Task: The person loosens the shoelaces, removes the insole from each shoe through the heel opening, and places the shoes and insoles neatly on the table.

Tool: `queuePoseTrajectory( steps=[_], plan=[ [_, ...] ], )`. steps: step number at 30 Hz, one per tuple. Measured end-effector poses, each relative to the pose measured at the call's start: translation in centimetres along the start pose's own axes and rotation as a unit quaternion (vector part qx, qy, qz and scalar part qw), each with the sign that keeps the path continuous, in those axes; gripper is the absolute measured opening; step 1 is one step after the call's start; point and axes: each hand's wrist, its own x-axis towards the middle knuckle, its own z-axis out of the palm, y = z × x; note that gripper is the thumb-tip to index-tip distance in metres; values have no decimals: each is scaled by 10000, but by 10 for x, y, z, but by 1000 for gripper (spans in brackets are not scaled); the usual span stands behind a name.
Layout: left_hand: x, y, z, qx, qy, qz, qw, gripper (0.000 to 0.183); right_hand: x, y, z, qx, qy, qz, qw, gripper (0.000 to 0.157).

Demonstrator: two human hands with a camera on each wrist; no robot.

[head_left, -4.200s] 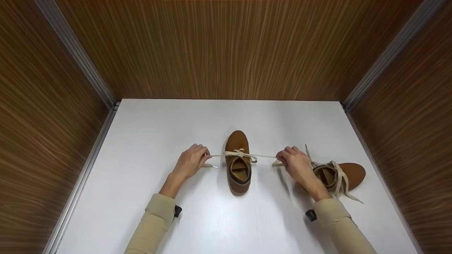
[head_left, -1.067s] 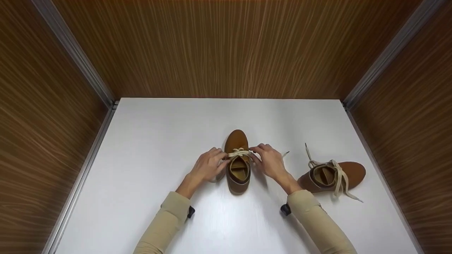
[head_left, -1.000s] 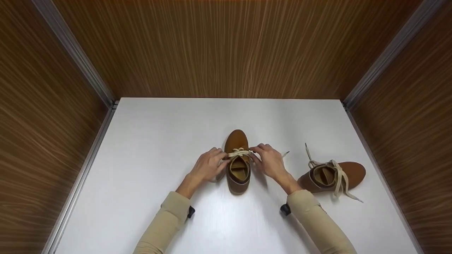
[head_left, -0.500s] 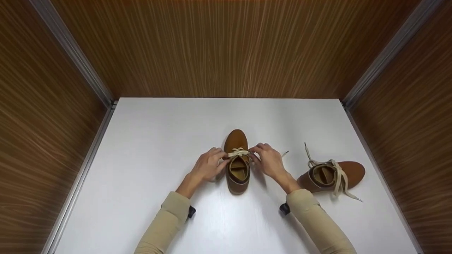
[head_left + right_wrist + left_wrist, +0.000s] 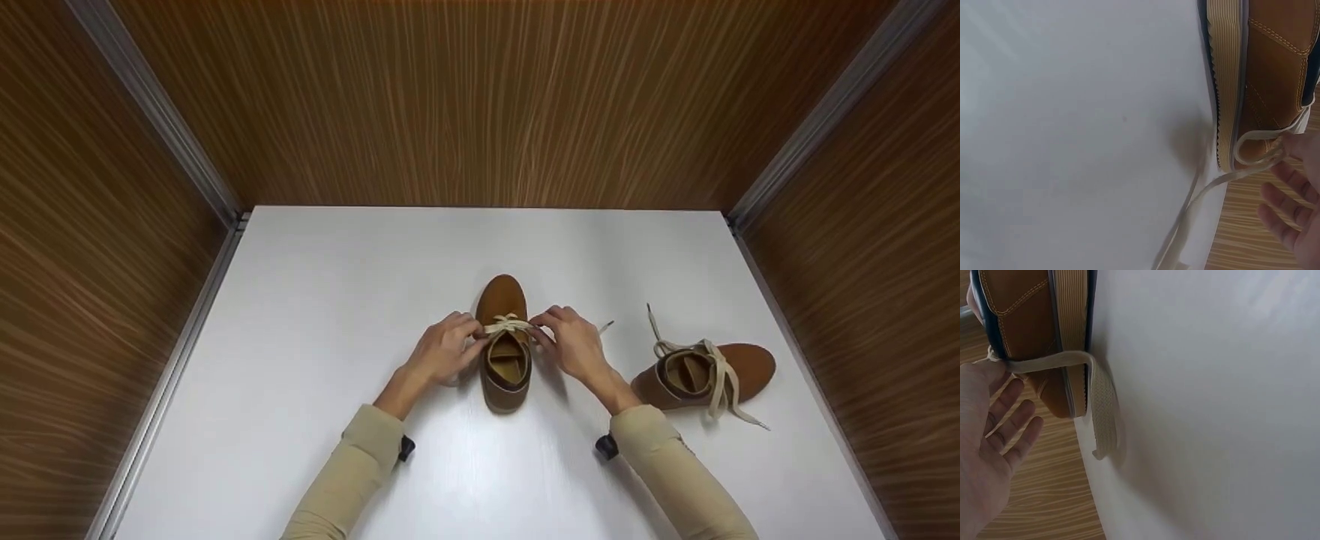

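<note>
A brown shoe (image 5: 504, 296) stands upright mid-table, its toe pointing away from me. Cream lace (image 5: 508, 324) crosses its throat in a knot with small loops. My left hand (image 5: 444, 349) pinches the lace at the shoe's left side. From those fingers a flat lace tail (image 5: 1103, 405) drapes over the sole onto the table in the left wrist view. On the opposite side my right hand (image 5: 574, 343) pinches lace between thumb and forefinger. The right wrist view has a lace loop (image 5: 1239, 147) beside that pinch and a long tail running down to the table; the other fingers hang loose.
To the right, a second brown shoe (image 5: 750, 371) lies with its toe pointing right, its cream laces (image 5: 721, 379) tied loosely and trailing onto the white table (image 5: 337, 262). Wood-grain panels (image 5: 480, 105) enclose the back and both sides.
About four seconds ago the hands were wide apart, stretching the lace taut. Both have since come in to the shoe's sides. Over the last second they stay nearly still.
</note>
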Motion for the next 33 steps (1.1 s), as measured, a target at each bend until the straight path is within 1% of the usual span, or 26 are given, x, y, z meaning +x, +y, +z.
queuePoseTrajectory(
  steps=[4,7,11,15,20,27,33],
  plan=[
    [1,-1,-3,-21,-98,-76,9999,14,0,0,-1,-36,96,-61,9999,13],
    [1,-2,-4,-54,-101,-86,9999,12,-1,0,-4,-18,194,-97,9998,12],
    [2,-5,-6,-58,-23,-28,10000,10,-3,-1,-7,-2,171,-67,9998,12],
    [2,-7,-7,11,101,110,9999,9,-4,-2,-9,48,80,-35,10000,11],
    [2,-7,-9,102,159,261,9995,9,-5,-2,-11,81,145,-52,9998,12],
    [1,-8,-10,109,159,297,9994,10,-7,-1,-12,-32,170,-139,9998,13],
    [3,-9,-13,32,199,254,9995,10,-6,3,-11,-74,218,-178,9996,10]
  ],
)
